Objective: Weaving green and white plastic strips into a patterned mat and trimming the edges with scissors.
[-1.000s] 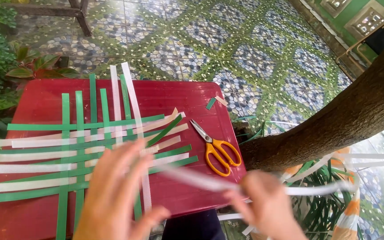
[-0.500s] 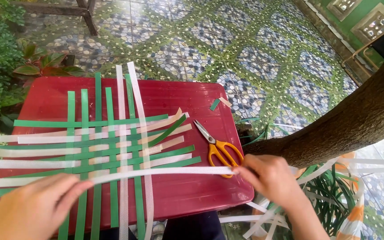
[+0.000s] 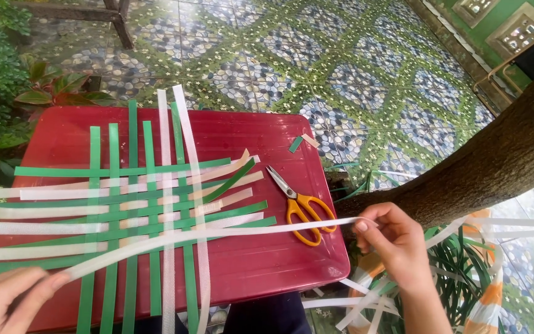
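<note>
A loose mat of woven green and white strips (image 3: 137, 210) lies on a red plastic table (image 3: 261, 266). One long white strip (image 3: 217, 232) stretches across its near side. My left hand (image 3: 4, 300), at the bottom left, pinches the strip's left end. My right hand (image 3: 394, 244), just past the table's right edge, grips the strip's right end. Orange-handled scissors (image 3: 301, 207) lie on the table close to my right hand.
A thick tree trunk (image 3: 489, 167) slants across the right side. Loose white strips (image 3: 366, 306) hang below my right hand. Small strip offcuts (image 3: 301, 142) lie near the table's far right corner. Plants (image 3: 7, 80) stand at the left on a patterned tile floor (image 3: 316, 55).
My left hand dropped from over the mat to the bottom left corner. My right hand moved right past the table edge. The white strip now runs taut across the weave.
</note>
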